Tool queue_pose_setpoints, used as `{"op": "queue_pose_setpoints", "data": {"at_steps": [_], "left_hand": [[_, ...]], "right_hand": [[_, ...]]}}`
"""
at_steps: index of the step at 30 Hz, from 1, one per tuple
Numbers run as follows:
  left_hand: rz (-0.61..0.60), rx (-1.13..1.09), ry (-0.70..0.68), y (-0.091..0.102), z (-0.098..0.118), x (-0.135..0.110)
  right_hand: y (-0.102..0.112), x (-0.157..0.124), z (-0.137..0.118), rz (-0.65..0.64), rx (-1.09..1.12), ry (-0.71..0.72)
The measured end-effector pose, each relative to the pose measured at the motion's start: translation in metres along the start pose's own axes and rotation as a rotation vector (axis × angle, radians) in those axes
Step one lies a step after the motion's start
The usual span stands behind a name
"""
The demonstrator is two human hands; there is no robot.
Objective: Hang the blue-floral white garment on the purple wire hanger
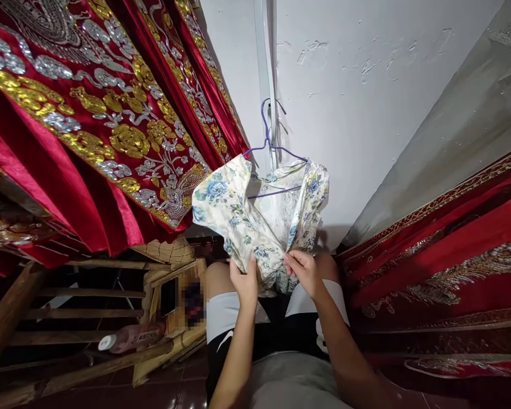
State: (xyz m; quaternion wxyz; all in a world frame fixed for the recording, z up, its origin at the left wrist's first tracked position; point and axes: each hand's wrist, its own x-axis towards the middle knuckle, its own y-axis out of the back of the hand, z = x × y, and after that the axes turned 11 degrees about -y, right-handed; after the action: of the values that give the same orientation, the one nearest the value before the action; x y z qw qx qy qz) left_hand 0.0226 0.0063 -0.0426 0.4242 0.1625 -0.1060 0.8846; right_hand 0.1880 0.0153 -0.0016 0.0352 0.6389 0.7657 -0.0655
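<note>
A white short-sleeved blouse (234,210) with blue and yellow flowers hangs in front of me on a purple hanger (269,146). Its front is open in a V at the top, and the hanger's lower bar shows inside. My left hand (244,278) grips the lower left front, thumb on top and fingers partly behind the cloth. At the point of the V, my right hand (302,270) pinches the front edge of the blouse between thumb and fingers. Any button or fastener there is too small to make out. The bottom of the blouse is bunched above my lap.
Red cloth with gold and silver sequins (132,130) hangs at the left, and more red embroidered fabric (451,272) at the right. A bamboo rack (89,312) stands lower left with a capped bottle (132,338) on it. Behind the blouse rises a white wall (344,113) with a vertical pole (266,68).
</note>
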Motion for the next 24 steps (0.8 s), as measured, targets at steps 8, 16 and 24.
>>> {"op": "queue_pose_setpoints", "data": {"at_steps": [8,16,24], "left_hand": [[-0.333,0.085,-0.427,-0.018,-0.005,-0.037],[-0.685,0.212,-0.365,-0.022,0.001,-0.009],[-0.926,0.561,-0.411,-0.026,-0.004,-0.004]], "right_hand": [[-0.013,-0.004,-0.008,-0.129,0.002,-0.082],[-0.004,0.036,-0.089,0.049,0.171,0.012],[-0.007,0.093,-0.202,0.049,0.176,0.249]]}}
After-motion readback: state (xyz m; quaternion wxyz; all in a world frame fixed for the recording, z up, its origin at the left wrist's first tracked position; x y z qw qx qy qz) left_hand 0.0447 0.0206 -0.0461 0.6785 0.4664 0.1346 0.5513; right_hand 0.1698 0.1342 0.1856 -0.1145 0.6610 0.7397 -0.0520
